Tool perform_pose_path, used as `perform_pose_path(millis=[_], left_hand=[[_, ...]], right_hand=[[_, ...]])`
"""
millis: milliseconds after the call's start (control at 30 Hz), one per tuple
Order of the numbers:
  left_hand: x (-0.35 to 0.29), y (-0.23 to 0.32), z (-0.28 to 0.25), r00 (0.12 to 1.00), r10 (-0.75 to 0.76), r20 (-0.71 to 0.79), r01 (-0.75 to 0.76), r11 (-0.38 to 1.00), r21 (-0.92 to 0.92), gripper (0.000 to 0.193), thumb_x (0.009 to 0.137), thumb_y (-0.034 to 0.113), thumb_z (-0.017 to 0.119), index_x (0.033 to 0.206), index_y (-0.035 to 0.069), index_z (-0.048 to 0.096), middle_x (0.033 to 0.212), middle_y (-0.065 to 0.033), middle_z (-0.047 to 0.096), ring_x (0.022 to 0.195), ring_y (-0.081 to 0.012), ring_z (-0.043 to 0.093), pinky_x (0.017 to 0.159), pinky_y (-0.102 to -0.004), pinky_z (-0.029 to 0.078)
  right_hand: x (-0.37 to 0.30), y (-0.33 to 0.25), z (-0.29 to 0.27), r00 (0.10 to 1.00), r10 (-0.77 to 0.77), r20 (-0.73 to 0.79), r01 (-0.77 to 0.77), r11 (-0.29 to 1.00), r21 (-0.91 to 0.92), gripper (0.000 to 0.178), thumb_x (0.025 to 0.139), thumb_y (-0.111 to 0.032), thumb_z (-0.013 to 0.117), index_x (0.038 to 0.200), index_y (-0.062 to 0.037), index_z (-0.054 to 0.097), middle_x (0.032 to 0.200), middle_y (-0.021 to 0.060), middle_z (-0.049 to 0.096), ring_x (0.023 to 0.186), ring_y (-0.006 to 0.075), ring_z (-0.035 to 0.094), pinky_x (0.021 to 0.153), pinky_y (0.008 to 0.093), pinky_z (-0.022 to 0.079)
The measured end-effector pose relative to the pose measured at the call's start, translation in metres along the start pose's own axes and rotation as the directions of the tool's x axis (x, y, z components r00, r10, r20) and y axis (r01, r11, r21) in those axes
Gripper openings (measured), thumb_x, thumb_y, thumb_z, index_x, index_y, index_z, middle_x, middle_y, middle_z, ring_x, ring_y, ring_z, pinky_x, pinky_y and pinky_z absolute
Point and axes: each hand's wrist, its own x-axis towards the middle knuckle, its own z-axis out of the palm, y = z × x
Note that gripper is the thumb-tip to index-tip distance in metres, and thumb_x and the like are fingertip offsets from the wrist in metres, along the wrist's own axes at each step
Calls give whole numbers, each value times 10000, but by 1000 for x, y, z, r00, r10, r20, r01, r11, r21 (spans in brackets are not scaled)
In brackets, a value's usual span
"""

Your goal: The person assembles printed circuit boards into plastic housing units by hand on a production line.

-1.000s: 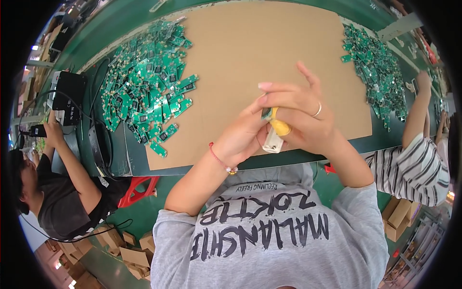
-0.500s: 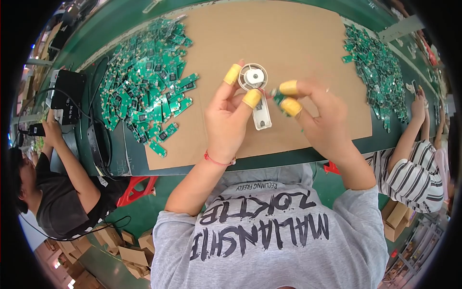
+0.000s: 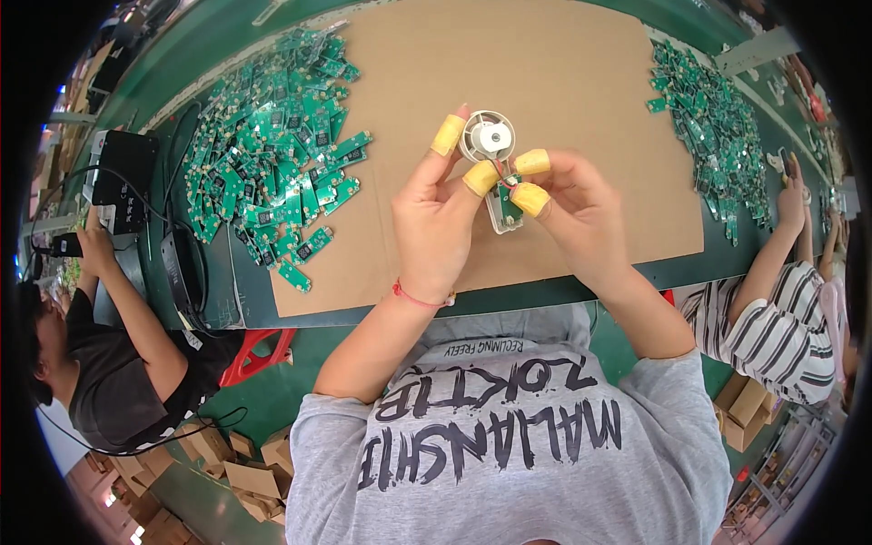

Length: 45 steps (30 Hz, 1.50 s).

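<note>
Two bare hands work at the centre of the frame. The left hand [image 3: 434,209] has its fingers clamped on one off-white plastic housing [image 3: 490,138], whose ring-shaped, spoked head with a smooth round hub runs down into a narrow, straight-sided body. The right hand [image 3: 586,213] has its thumb and forefinger pinched together on the upper end of one small, narrow green circuit board [image 3: 510,211], which lies over the housing's body; whether it is fully seated cannot be told. Thin reddish wires [image 3: 500,169] pass between the hub and the board, too fine to count. Four wrinkled yellow finger covers [image 3: 448,134] show, two per hand, on thumb and forefinger.

Two heaps of glossy, thin, oblong green boards flank the work, each overlapping too much to count: a broad left heap [image 3: 282,145] at upper left and a narrower right heap [image 3: 713,132] at upper right. Between them one flat, matte brown cardboard sheet [image 3: 563,73] covers much of the dark green desk [image 3: 259,304]. One boxy black device [image 3: 126,182] stands at left, near a co-worker in black [image 3: 118,381]; a co-worker in stripes [image 3: 781,327] sits at right.
</note>
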Motion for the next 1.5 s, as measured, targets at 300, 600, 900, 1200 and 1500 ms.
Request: perform_pose_path(millis=[300, 600, 900, 1200, 1500], left_hand=[[1, 1, 3, 1000, 7, -18, -8, 1000, -30, 476, 833, -55, 522, 1288, 9, 396, 1152, -120, 534, 958, -139, 564, 793, -248, 491], [2, 3, -1, 999, -48, -18, 47, 998, -47, 456, 853, -4, 513, 1293, 31, 396, 1149, -100, 536, 947, -128, 561, 756, -249, 513], [0, 8, 3, 993, -117, -4, 115, 981, -158, 459, 885, 63, 477, 1323, 54, 340, 1158, -71, 514, 957, -157, 566, 752, -280, 514], [11, -4, 7, 997, 26, -67, -37, 984, -175, 644, 799, -53, 538, 1356, 74, 240, 1094, -68, 479, 976, -130, 477, 836, -271, 413], [20, -9, -2, 994, -94, -57, 102, 983, 152, 532, 920, 178, 411, 1387, 76, 178, 1398, -134, 259, 1290, -248, 262, 1040, -370, 219]], right_hand=[[2, 3, 3, 998, -2, -59, 1, 1000, -18, 200, 808, -17, 580, 1006, -13, 562, 933, 27, 604, 844, 90, 558, 757, 237, 417], [1, 12, -1, 996, -72, -52, 58, 972, -229, 227, 749, -5, 616, 967, -29, 559, 959, 52, 555, 825, 110, 539, 716, 258, 422], [8, 12, 3, 988, -94, -120, 51, 946, -320, 288, 734, -14, 614, 1001, -36, 508, 945, 82, 545, 777, 125, 559, 642, 246, 449], [26, 8, -1, 981, 72, 182, 32, 860, -510, 156, 826, -136, 522, 870, 14, 529, 643, 124, 568, 601, 157, 609, 533, 297, 460], [223, 36, -93, 976, 190, -111, -219, 783, -583, 365, 838, -328, 472, 762, 1, 609, 697, 112, 612, 648, 197, 596, 584, 338, 473]])
